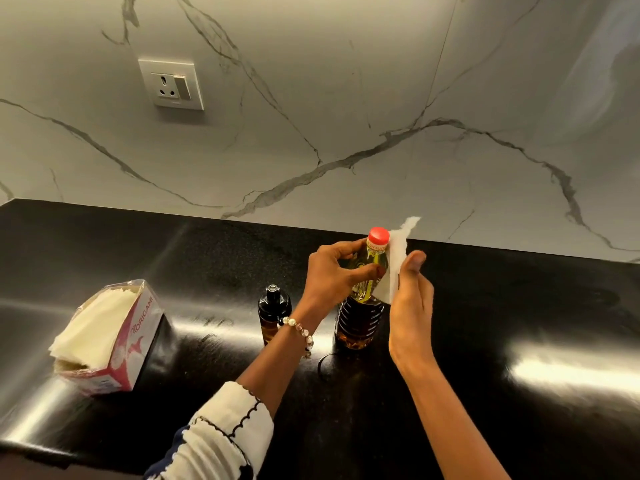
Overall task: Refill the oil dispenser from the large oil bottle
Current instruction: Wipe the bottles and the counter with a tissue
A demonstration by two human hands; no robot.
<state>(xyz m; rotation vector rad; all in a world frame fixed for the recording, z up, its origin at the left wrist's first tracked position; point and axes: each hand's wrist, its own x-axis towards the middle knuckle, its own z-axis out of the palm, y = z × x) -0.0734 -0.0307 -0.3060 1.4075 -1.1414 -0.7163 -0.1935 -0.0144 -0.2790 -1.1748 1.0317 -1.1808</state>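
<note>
i see my two bare hands over a glossy black table w/ a white marble wall behind. the large clear plastic oil bottle w/ a red screw cap [363, 289] stands upright near the middle, long axis vertical, cap on. my left hand [334, 275] comes in from the left, fingers and thumb curled round the bottle's upper shoulder just below the cap. my right hand [410, 299] is just beside the bottle on its right, fingers straight, pressing a white paper tissue [393, 268] flat against the bottle's side; palm faces left. the small dark glass oil dispenser w/ a black top [273, 310] stands upright just left of the bottle, behind my left wrist, apart from both hands. left hand is nearer it. a pink and white tissue pack [104, 336] lies well apart at far left. i judge this is wiping the bottle.
</note>
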